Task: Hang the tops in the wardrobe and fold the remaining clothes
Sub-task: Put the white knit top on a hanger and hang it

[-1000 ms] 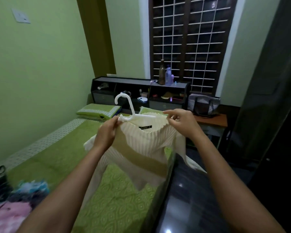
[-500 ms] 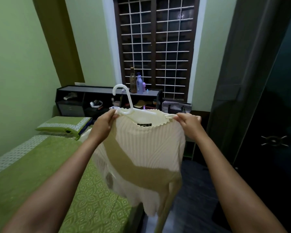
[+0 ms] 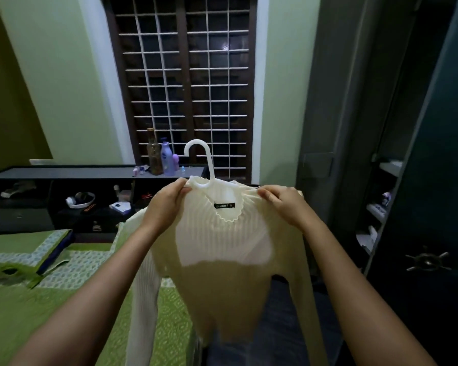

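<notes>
A cream ribbed top hangs at the centre of the frame on a white plastic hanger, its hook rising upright above the frilled neckline, a small black label showing inside the collar. The left hand pinches the top's shoulder just left of the hook; the right hand pinches the opposite shoulder — both sets of fingers curled on the fabric. The long sleeves dangle down either side. Lower left lies a green patterned bed. Behind, a dark shelf unit carries bottles before a barred window. At the right edge stands the wardrobe — dark, its shelves visible.
</notes>
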{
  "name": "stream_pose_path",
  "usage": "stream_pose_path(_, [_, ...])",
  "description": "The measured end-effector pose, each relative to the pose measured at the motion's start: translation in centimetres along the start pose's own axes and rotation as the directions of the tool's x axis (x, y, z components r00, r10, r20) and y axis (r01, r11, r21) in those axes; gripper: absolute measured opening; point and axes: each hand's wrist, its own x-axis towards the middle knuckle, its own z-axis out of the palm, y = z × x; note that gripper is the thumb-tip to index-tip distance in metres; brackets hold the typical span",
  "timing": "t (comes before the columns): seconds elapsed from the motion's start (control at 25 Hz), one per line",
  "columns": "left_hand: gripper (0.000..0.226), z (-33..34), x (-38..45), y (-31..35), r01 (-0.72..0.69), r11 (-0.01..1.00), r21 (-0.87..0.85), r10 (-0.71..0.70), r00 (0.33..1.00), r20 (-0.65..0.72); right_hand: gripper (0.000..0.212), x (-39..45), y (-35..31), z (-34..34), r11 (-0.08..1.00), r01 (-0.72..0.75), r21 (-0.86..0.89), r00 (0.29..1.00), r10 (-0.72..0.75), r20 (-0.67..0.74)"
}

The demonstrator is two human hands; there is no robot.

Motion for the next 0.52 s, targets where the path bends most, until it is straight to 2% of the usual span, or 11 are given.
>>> stream_pose_path(0.12, [0.022, 1.7, 5.8, -2.5, -0.07, 0.998, 0.011, 0.069, 0.998, 0.009, 0.023, 2.9, 4.7, -0.9, 0.972, -0.043, 0.231, 0.998, 0.053, -0.038])
stream_pose_path(0.2, [0.023, 3.2, 9.1, -3.7, -0.098, 0.995, -0.004, 0.098, 0.995, 0.01, 0.022, 4.7, 7.6, -0.6, 0.954, -0.06, 0.293, 0.995, 0.08, -0.057])
stream_pose_path(0.32, [0.022, 6.9, 13.6, -5.1, -0.112, 0.992, -0.065, 0.115, 0.993, 0.034, 0.02, 8.2, 11.2, 0.3, 0.986, -0.042, 0.162, 0.956, 0.087, -0.279])
stream_pose_path(0.4, [0.019, 10.0, 16.4, -5.4, -0.137, 0.986, -0.096, 0.144, 0.987, 0.066, 0.021, 10.3, 13.2, 0.4, 0.995, -0.036, 0.089, 0.895, 0.072, -0.44])
stream_pose_path(0.52, [0.015, 15.5, 20.5, -5.2, -0.198, 0.974, -0.111, 0.209, 0.973, 0.095, 0.02, 13.5, 16.9, -0.4, 0.992, -0.091, 0.085, 0.785, 0.124, -0.607])
